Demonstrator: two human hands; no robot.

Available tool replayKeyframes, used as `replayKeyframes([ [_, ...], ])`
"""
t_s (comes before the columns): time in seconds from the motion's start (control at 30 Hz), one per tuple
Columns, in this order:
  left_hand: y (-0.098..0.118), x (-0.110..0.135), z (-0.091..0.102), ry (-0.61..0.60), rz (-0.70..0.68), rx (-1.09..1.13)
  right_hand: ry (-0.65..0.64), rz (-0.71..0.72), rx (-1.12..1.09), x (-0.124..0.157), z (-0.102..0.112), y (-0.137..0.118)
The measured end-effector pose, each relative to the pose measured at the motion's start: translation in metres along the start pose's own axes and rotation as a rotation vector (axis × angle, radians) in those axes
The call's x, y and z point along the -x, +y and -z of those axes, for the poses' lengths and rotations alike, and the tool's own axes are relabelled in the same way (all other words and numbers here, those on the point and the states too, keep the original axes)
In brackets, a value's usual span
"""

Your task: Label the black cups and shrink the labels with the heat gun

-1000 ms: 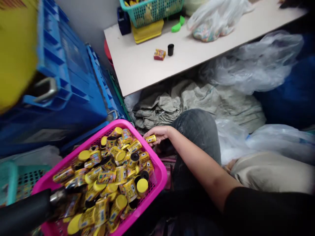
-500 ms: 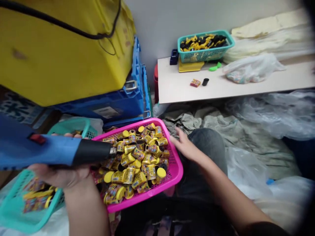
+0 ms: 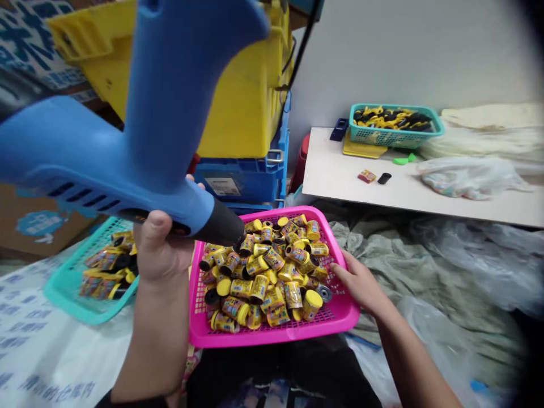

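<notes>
My left hand (image 3: 164, 249) is closed round a big blue heat gun (image 3: 127, 124), raised close to the camera. Its black nozzle (image 3: 225, 224) points down at the pink basket (image 3: 272, 334) in front of me. That basket holds several small yellow-labelled containers (image 3: 263, 266) with yellow or black caps. My right hand (image 3: 357, 283) rests on the basket's right rim beside the containers, fingers stretched towards them and nothing visibly held.
A teal basket (image 3: 68, 294) with more containers sits to the left on printed plastic sheeting. Stacked yellow (image 3: 246, 96) and blue crates (image 3: 242, 181) stand behind. A low white board (image 3: 408, 190) at right carries another teal basket (image 3: 395, 127), a plastic bag and small items. Crumpled cloth and plastic sheets lie to the right.
The heat gun has swung up from level to steep, nozzle over the basket's back left. My right hand let go of a container and moved onto the basket's right rim. The view shifted left.
</notes>
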State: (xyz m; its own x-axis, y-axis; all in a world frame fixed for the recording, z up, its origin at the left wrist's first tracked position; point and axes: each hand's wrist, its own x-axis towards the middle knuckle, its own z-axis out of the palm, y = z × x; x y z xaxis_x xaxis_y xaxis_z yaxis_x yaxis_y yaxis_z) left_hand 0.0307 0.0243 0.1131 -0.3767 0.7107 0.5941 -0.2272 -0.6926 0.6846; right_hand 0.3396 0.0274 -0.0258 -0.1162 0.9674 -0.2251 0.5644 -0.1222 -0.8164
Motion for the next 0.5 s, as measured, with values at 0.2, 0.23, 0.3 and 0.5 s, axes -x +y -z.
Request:
replayKeyframes([
  [0.2, 0.010, 0.004, -0.022, -0.061, 0.033, -0.141, 0.010, -0.021, -0.028, -0.010, -0.018, 0.020],
  [0.23, 0.007, 0.007, -0.025, -0.098, 0.024, -0.146, 0.007, -0.011, -0.035, -0.011, -0.020, 0.023],
  [0.3, 0.000, 0.015, -0.031, -0.177, -0.003, -0.183, -0.026, 0.006, -0.056, -0.014, -0.018, 0.027],
  [0.5, -0.011, 0.027, -0.058, -0.284, 0.052, -0.444, 0.512, 0.292, 0.055, 0.015, 0.043, -0.030],
])
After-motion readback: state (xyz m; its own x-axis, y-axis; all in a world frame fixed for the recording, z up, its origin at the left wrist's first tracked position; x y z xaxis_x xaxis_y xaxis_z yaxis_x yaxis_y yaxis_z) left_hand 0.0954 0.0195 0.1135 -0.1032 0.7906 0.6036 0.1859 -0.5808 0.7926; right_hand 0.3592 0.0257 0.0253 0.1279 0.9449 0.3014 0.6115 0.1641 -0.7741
